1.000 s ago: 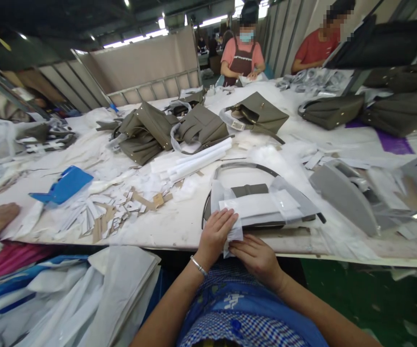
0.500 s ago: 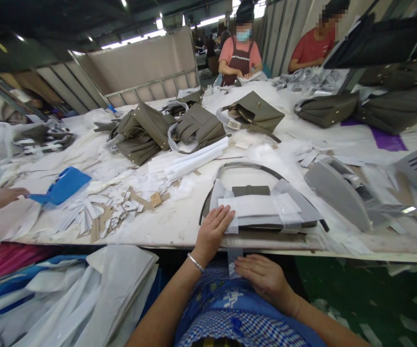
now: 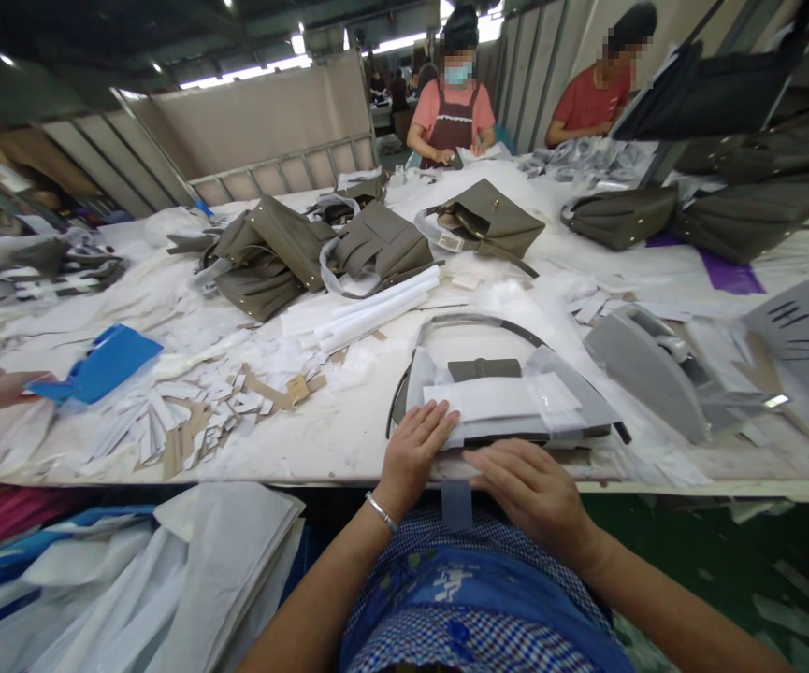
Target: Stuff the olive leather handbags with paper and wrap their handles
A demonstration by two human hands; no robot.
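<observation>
Head view, left hand (image 3: pixel 412 453) flat on wrapped bag (image 3: pixel 492 399), right hand (image 3: pixel 539 493) near, grip unclear, scraps (image 3: pixel 225 418) beside, bags (image 3: pixel 388 245) beyond

At my left hand (image 3: pixel 416 447): thin white wrapping (image 3: pixel 481 400), papery, matt. Handbag (image 3: pixel 484 370) flap showing through: olive, leather-like, low sheen. Tape strip (image 3: pixel 456 507): translucent plastic, smooth. My bangle (image 3: pixel 381 511): polished silvery metal. My apron (image 3: pixel 460 570): smooth blue, slight sheen. Farther handbags (image 3: pixel 498 213): matt olive, shiny metal studs. Scraps (image 3: pixel 148 425): matt white paper; brown strips (image 3: pixel 180 441), cardboard-like.
</observation>
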